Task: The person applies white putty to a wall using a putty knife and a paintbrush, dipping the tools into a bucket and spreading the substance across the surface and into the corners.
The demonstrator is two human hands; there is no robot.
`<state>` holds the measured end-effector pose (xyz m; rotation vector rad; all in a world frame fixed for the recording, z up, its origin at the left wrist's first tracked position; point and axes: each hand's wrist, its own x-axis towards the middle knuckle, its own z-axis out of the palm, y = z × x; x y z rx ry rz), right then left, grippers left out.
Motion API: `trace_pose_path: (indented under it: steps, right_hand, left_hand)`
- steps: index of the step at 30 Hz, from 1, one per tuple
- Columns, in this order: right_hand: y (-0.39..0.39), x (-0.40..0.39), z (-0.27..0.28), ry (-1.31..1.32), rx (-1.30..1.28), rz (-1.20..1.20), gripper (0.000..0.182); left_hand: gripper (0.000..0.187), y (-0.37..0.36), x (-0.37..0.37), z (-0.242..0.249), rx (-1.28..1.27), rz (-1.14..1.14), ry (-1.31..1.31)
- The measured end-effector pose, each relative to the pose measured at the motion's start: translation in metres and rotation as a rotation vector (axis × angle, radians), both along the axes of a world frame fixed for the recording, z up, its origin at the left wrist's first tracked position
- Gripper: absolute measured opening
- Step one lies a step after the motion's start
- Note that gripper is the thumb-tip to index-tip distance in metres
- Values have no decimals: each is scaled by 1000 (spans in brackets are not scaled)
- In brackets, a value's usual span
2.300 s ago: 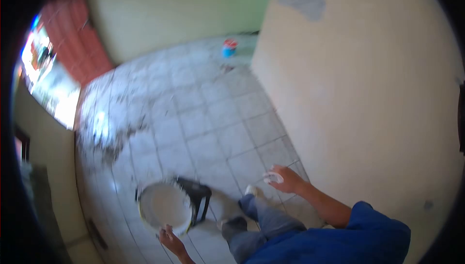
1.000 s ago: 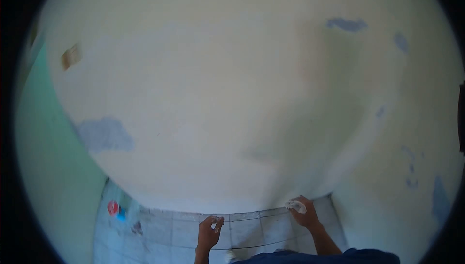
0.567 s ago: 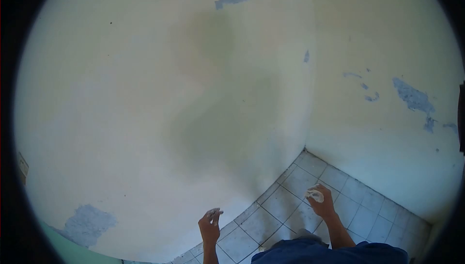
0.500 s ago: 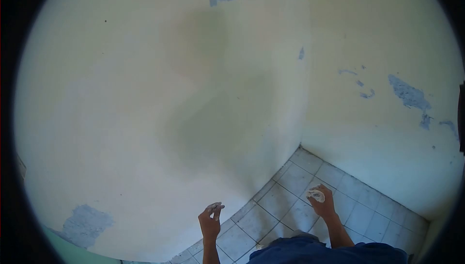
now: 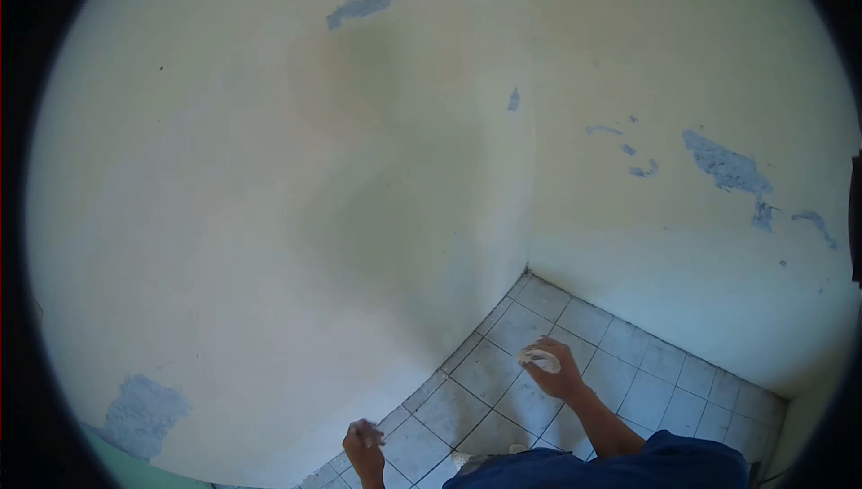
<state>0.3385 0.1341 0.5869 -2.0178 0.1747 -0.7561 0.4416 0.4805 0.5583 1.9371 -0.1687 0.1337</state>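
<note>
At the bottom, my left hand point(image 5: 364, 444) is low beside the wall's lower edge, its fingers bent and blurred; whether it holds anything cannot be made out. My right hand point(image 5: 555, 370) is over the tiled floor, its fingers curled round a pale, whitish round object point(image 5: 540, 361) that looks like a ring or the rim of a small container. The left wall point(image 5: 224, 220) stands before me with grey-blue bare patches, one high up point(image 5: 368, 4) and one low at the left point(image 5: 146, 415). My shadow falls across its middle.
The right wall point(image 5: 628, 220) meets the left one at a corner and bears several chipped patches, the largest one point(image 5: 727, 166) at the right. Square tiles cover the floor point(image 5: 489, 370). A green strip point(image 5: 135, 466) shows at the lower left. My blue shirt fills the bottom edge.
The walls and corner have shifted left in view. My left hand has moved down and slightly left. My right hand, still round the whitish object, has moved left.
</note>
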Motion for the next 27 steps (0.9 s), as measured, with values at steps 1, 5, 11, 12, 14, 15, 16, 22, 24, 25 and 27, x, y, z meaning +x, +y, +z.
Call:
trace_pose_path:
  steps: [1, 5, 11, 12, 14, 15, 16, 22, 24, 25, 27]
  right_hand:
    - [1, -2, -3, -10, 21, 29, 12]
    - [8, -6, -7, 39, 85, 139, 14]
    - [29, -10, -9, -5, 52, 209, 15]
    - [33, -11, -2, -4, 42, 222, 15]
    - [41, -15, 9, -26, 64, 219, 15]
    - [47, -19, 11, -48, 101, 200, 15]
    - [54, -24, 10, -71, 138, 178, 15]
    - [103, -47, 5, -54, 247, 28, 15]
    - [131, -55, 4, -15, 291, -50, 16]
    - [147, -57, 3, -26, 303, -105, 14]
    - [181, -67, 1, -34, 291, -153, 14]
  left_hand:
    - [33, 5, -7, -5, -40, 47, 16]
    - [29, 27, -41, -14, 122, 16, -120]
    - [40, 34, -71, 9, 200, 138, -186]
    - [41, 32, -70, 11, 186, 186, -118]
    - [42, 31, -68, 17, 173, 221, -26]
    - [42, 32, -68, 22, 179, 208, -1]
    - [43, 34, -66, 26, 186, 193, 23]
    - [20, 72, -58, 33, 100, 58, -4]
    - [18, 98, -59, 31, 109, -10, -25]
    - [18, 113, -58, 28, 113, -36, -28]
    - [17, 142, -56, 14, 122, -81, -25]
